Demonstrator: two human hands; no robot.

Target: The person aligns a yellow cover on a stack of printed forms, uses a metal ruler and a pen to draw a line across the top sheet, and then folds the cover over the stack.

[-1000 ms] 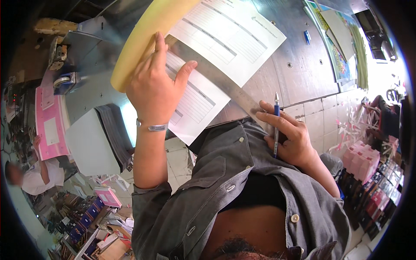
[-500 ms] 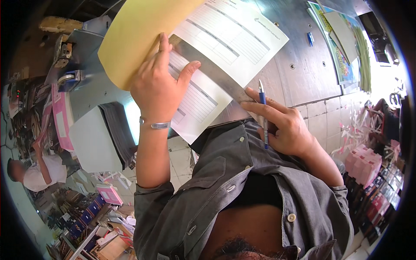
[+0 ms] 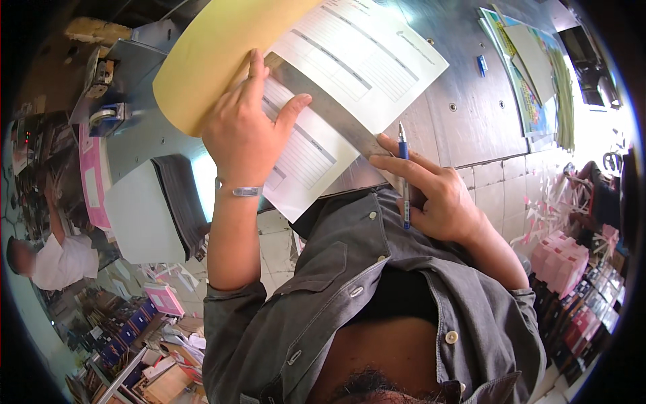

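A printed form (image 3: 377,64) with table lines lies on the metal table in front of me, next to a curled yellow sheet (image 3: 195,67). Across the form runs a flat steel ruler (image 3: 323,93) on a slant. My left hand (image 3: 245,135) presses on the ruler's far end with fingers stretched and thumb spread; it wears a metal bracelet (image 3: 247,192). At the ruler's near end, fingertips of my right hand (image 3: 441,195) rest on the metal. That hand also holds a blue pen (image 3: 404,178) between its fingers, its tip pointing away from me.
A blue pen cap (image 3: 482,65) lies on the table (image 3: 471,121). Colourful sheets (image 3: 528,81) are piled at the far right. On the left stand a tape dispenser (image 3: 106,121) and a thick paper stack (image 3: 148,212). A person in white (image 3: 67,262) is at far left.
Both hands keep their places on the ruler. The pen has shifted very slightly left with my right hand. At far left, the other person's arm has moved.
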